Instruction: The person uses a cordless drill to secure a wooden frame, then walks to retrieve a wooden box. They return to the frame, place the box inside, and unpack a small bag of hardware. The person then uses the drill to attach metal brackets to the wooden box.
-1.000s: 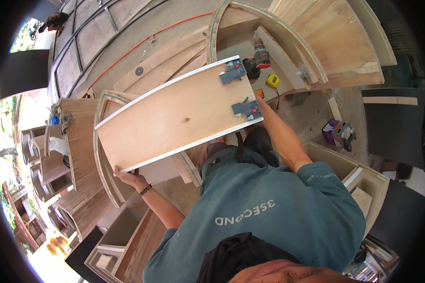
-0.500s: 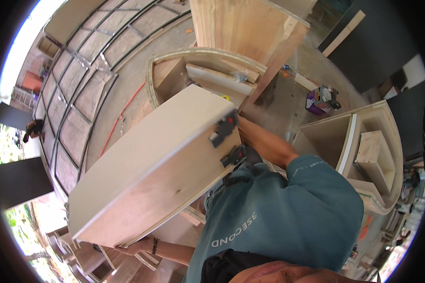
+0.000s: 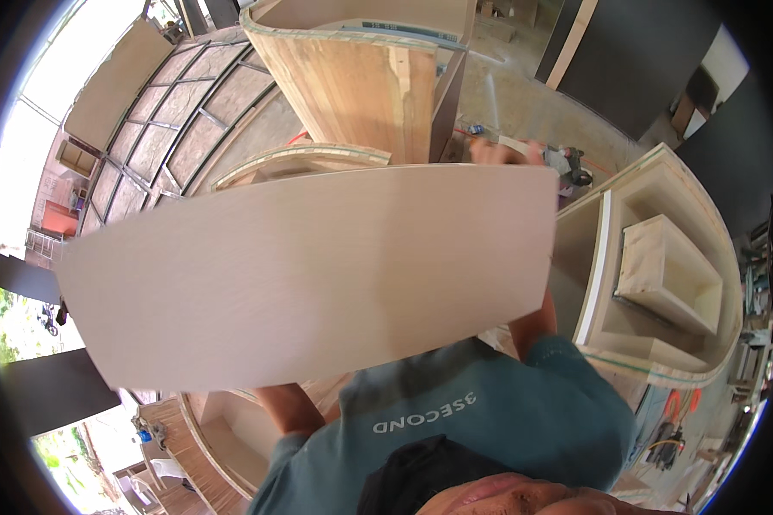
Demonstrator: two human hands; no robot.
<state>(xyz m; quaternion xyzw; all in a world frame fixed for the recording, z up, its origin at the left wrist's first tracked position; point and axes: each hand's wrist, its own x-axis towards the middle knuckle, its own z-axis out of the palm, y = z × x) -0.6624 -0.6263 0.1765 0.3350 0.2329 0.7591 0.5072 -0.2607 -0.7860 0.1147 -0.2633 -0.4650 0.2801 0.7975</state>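
A long pale wooden drawer point(image 3: 318, 275) is held up in front of me, its broad flat face filling the middle of the view. My right hand point(image 3: 508, 154) grips its far edge near the right end, somewhat blurred. My right forearm passes behind the drawer and shows again at its lower right corner point(image 3: 534, 330). From below, my left forearm point(image 3: 290, 408) reaches up under the near edge. The drawer hides my left hand and its fingers. The black clips on the drawer are out of sight.
At the right stands a curved cabinet point(image 3: 661, 365) with a small drawer box point(image 3: 672, 266) inside. A tall curved wooden unit point(image 3: 361, 94) rises beyond the drawer, a low curved one point(image 3: 318, 157) before it. Metal framing point(image 3: 176, 120) lies far left. Another curved piece point(image 3: 202, 438) sits lower left.
The drawer has turned from a slant to nearly level, its broad face now toward me. My right hand has come up over the far edge; my left hand has gone out of sight behind it.
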